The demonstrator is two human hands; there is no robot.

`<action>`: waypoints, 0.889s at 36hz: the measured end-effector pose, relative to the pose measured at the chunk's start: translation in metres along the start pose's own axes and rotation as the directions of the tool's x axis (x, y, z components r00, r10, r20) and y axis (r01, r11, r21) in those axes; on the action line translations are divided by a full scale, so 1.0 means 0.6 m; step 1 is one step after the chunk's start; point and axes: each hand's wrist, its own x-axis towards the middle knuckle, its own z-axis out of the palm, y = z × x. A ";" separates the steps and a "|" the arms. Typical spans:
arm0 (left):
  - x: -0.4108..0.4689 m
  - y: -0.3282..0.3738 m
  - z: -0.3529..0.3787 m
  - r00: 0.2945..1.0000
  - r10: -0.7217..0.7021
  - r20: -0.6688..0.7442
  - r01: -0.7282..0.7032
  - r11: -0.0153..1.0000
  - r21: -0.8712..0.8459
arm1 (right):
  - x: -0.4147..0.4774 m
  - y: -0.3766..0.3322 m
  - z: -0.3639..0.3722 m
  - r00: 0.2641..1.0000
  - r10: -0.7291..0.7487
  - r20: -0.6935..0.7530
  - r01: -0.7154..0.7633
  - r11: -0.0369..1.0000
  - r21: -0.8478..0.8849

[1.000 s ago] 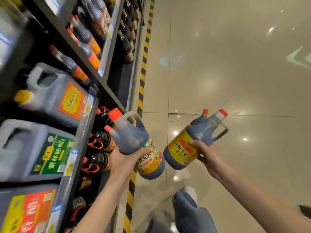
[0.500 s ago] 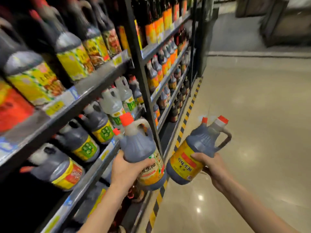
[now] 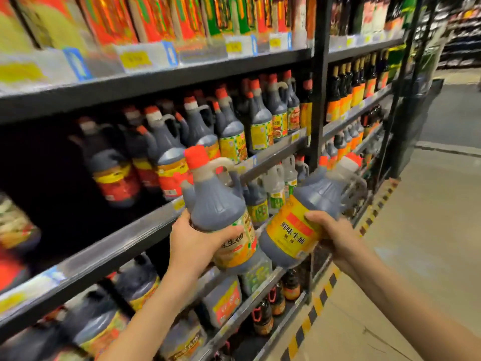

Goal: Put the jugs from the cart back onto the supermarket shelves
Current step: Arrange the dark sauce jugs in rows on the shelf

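Holding two dark jugs at once, we carry the main risk of the head view: each rides in one grip on its lower body, not by its handle. Our left hand [image 3: 192,246] has its fingers [image 3: 223,231] curled round the labelled belly of the left jug [image 3: 218,204], which stands near upright just in front of the middle shelf [image 3: 130,238]. Our right hand [image 3: 335,235] wraps the base of the right jug [image 3: 299,225], tilted with its red cap toward the shelves. Whether the two jugs touch at their bases we cannot tell. A full jug could slip through a one-handed hold, or the left one could knock the shelved jugs [image 3: 166,157], which crowd the front, as it goes in. A dark gap [image 3: 52,191] to the left looks the likeliest slot, but its depth is lost in shadow. The cart is out of view, price tags are smeared by blur, and the right jug's handle is hard to make out.
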 end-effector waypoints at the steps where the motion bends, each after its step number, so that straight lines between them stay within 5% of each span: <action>1: -0.005 0.009 -0.020 0.999 0.022 -0.028 -0.022 1.000 0.013 | -0.003 -0.005 0.020 1.000 -0.009 0.023 0.009 1.000 0.015; 16: -0.047 0.058 -0.248 0.879 0.313 -0.361 -0.212 0.932 0.293 | -0.030 -0.035 0.274 0.922 -0.132 0.363 0.090 0.988 0.129; 32: -0.012 0.044 -0.321 0.713 0.413 -0.567 -0.293 0.909 0.295 | 0.043 -0.026 0.428 0.747 -0.300 0.594 0.265 0.953 0.147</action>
